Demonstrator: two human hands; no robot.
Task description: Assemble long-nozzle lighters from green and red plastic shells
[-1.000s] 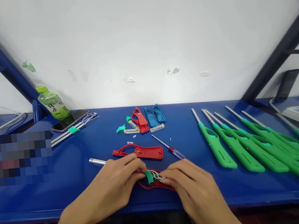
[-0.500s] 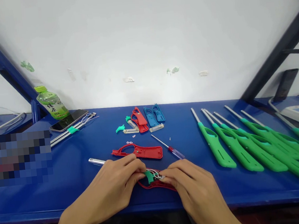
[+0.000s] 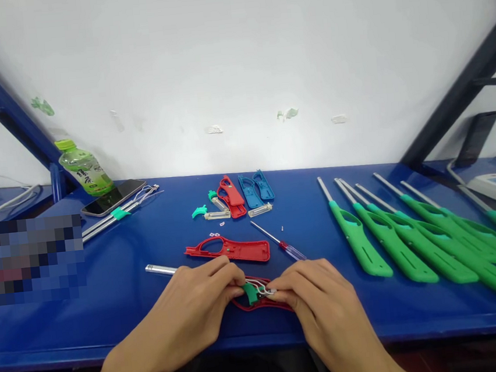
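A red half-shell of a stick lighter (image 3: 259, 306) lies near the front edge under both hands. In it sit a green trigger (image 3: 251, 294) and looping white wires (image 3: 260, 284). My left hand (image 3: 209, 289) is closed, thumb and fingers pinching at the trigger's left side. A silver lighter tube (image 3: 160, 270) sticks out to the left from behind this hand. My right hand (image 3: 317, 293) pinches the wires at their right end; its fingers cover the shell's right part. Just beyond lies the matching red half-shell (image 3: 249, 252), hollow side up.
A screwdriver (image 3: 285, 245) lies behind my right hand. Farther back are red shells (image 3: 231, 198), blue shells (image 3: 253, 192) and clear fuel tanks (image 3: 217, 215). Several green lighters (image 3: 363, 245) fill the right side. At left are a bottle (image 3: 86, 169), a phone (image 3: 113, 198) and taped tubes (image 3: 106, 224).
Both hands keep their pinches. The left fingers and the trigger have shifted slightly to the right; the view has moved a little.
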